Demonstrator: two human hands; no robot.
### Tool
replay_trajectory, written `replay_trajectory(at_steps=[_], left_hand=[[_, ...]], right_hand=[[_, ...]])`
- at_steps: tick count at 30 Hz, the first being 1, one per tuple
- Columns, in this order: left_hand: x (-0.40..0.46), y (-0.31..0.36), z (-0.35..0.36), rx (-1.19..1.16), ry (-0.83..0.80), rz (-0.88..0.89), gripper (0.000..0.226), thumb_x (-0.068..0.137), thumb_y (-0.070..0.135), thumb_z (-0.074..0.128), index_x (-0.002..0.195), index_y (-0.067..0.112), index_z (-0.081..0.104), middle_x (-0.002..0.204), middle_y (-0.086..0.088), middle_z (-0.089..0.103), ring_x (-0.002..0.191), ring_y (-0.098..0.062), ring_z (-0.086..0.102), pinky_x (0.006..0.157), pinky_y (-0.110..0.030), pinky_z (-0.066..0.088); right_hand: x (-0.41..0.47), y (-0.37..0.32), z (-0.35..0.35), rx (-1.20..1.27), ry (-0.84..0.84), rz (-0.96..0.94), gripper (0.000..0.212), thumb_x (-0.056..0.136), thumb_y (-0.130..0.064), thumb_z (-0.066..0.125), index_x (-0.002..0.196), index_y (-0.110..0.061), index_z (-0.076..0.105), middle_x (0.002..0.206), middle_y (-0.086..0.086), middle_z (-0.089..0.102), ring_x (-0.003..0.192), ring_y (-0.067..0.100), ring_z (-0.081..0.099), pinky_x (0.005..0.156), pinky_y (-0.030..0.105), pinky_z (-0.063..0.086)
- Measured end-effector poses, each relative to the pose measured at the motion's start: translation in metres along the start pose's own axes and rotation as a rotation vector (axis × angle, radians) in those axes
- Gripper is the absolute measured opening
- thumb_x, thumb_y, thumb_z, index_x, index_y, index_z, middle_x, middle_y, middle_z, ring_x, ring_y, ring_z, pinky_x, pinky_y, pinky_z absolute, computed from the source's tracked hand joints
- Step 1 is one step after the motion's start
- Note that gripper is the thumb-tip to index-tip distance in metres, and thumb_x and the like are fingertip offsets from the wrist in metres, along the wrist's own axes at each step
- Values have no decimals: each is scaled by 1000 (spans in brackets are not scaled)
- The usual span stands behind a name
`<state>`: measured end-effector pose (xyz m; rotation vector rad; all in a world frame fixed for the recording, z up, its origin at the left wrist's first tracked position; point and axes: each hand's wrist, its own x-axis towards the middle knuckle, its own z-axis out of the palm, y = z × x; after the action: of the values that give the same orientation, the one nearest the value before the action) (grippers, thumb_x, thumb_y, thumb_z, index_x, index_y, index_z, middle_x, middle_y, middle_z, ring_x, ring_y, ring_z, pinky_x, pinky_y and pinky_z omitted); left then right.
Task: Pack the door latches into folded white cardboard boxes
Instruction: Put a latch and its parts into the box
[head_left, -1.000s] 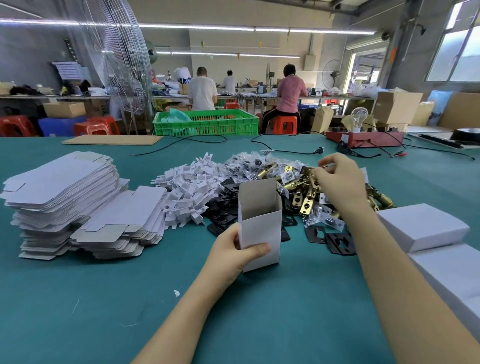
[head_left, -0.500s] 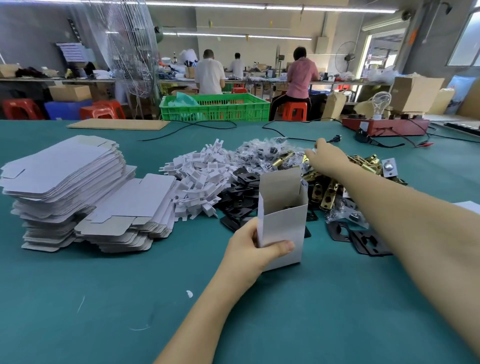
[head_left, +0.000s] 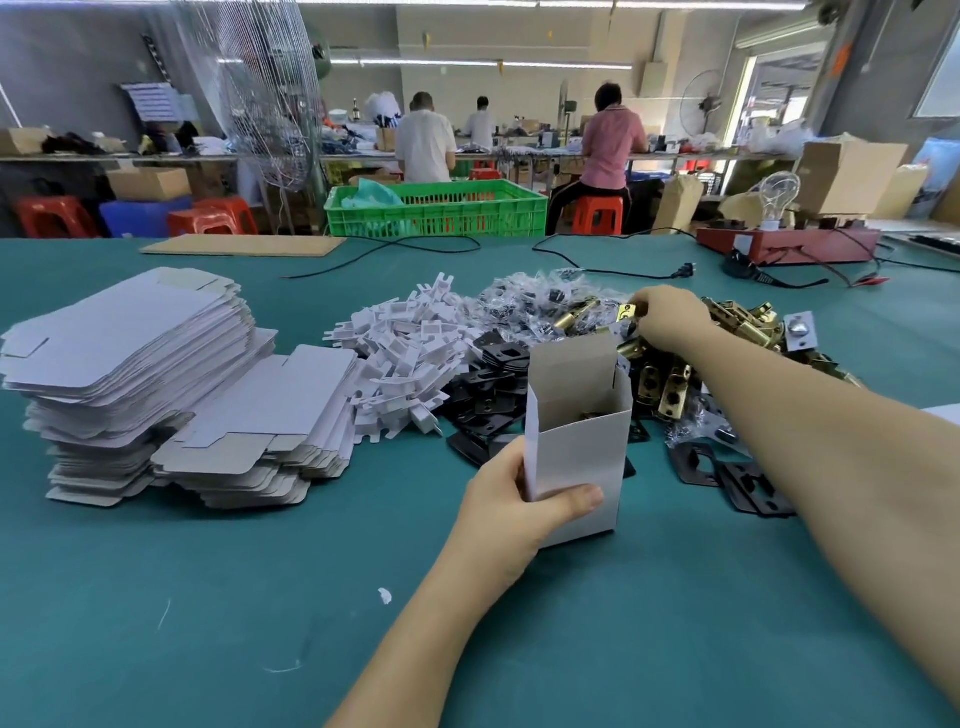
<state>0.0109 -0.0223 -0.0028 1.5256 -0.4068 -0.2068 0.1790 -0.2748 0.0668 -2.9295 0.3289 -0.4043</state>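
— At one o'clock from the upright box (head_left: 576, 441), in the brass heap, the right hand (head_left: 670, 317) pinches a latch (head_left: 627, 313). Tips?

— Lift it free of the bagged parts, then drop it endwise into the open top. The left hand (head_left: 511, 512) wraps the box, thumb across the front.

— And the latch?

— Shiny brass, probably a flat faceplate; fingers hide the rest.

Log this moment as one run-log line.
left hand: grips open white box, upright on table | right hand: pinches brass latch in pile | step: not yet packed
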Motion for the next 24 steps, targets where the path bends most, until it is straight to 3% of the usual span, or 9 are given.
replay_trajectory(at_steps=[3, 7, 11, 17, 24], left_hand=[[0, 0, 0, 1, 0, 9, 40, 69, 27, 79, 107, 35, 68, 105, 12, 74, 99, -6, 68, 77, -14, 51], [0, -1, -1, 2, -1, 4, 41, 70, 27, 79, 108, 35, 68, 106, 11, 73, 100, -6, 68, 78, -15, 52], [1, -3, -2, 8, 0, 14, 39, 71, 28, 79, 107, 37, 68, 105, 13, 73, 99, -5, 67, 77, -14, 51], [2, -5, 0, 11, 6, 12, 42, 68, 30, 79, 108, 36, 68, 106, 11, 73, 100, -7, 68, 80, -18, 52], [4, -6, -2, 32, 24, 17, 39, 67, 33, 80, 104, 39, 68, 104, 12, 73, 98, -6, 68, 80, -19, 53]], right_hand=[[1, 0, 7, -51, 40, -7, 35, 91, -6, 49, 126, -11, 50, 129, 15, 51, 111, 37, 53, 78, 40, 42], [6, -2, 6, -112, -74, 21, 33, 92, -7, 43, 124, -11, 40, 94, 10, 52, 89, 32, 51, 74, 37, 34], [6, 3, 6, -89, -40, -8, 38, 90, -5, 46, 126, -11, 47, 115, 16, 60, 104, 35, 55, 71, 34, 36], [-2, 9, 11, 161, 160, 10, 32, 87, 1, 51, 119, -5, 51, 105, 18, 63, 94, 34, 55, 67, 33, 38], [-26, 0, -1, 382, 269, 33, 16, 93, -6, 52, 100, -7, 67, 108, 11, 67, 100, 28, 58, 83, 32, 43]])
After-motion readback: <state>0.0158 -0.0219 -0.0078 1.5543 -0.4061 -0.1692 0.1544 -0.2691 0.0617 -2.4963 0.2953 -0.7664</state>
